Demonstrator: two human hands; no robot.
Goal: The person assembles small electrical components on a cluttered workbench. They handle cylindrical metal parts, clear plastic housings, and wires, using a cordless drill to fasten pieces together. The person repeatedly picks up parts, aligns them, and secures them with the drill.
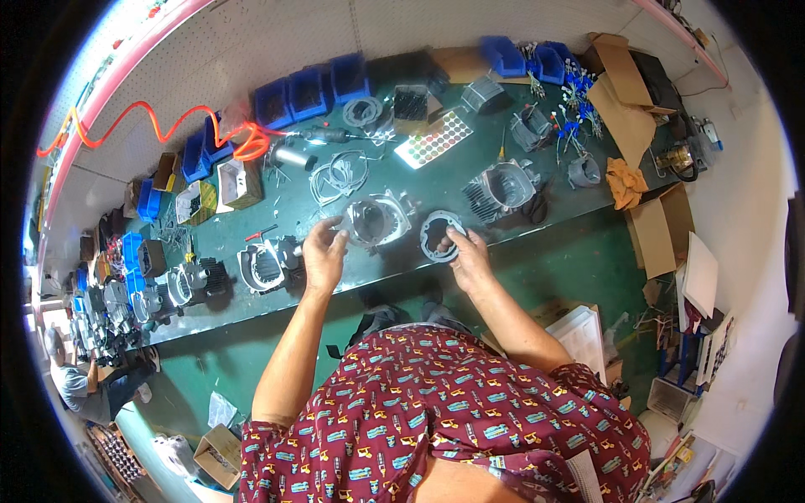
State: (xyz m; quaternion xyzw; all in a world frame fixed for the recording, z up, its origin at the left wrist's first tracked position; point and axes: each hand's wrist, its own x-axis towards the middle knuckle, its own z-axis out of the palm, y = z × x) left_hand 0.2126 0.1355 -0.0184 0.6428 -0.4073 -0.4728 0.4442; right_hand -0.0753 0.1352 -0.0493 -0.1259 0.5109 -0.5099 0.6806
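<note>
My right hand [471,261] grips a grey metal ring with a scalloped inner edge [426,238], holding it by its right side at the bench's front edge. My left hand [324,256] is raised beside a silver motor housing [392,220], thumb and forefinger apart at its left side. Whether those fingertips touch the housing is too blurred to tell. The housing has a round open face toward me. To its right stands a finned housing [503,191]; to the left, another open housing [262,267] lies near the edge.
The long green bench [436,186] carries a sheet of round stickers [434,140], coiled grey cable [339,178], a power screwdriver [323,134] and blue bins [309,92]. An orange coiled hose [180,126] hangs at left. Cardboard [622,117] crowds the right end. A co-worker [88,390] sits far left.
</note>
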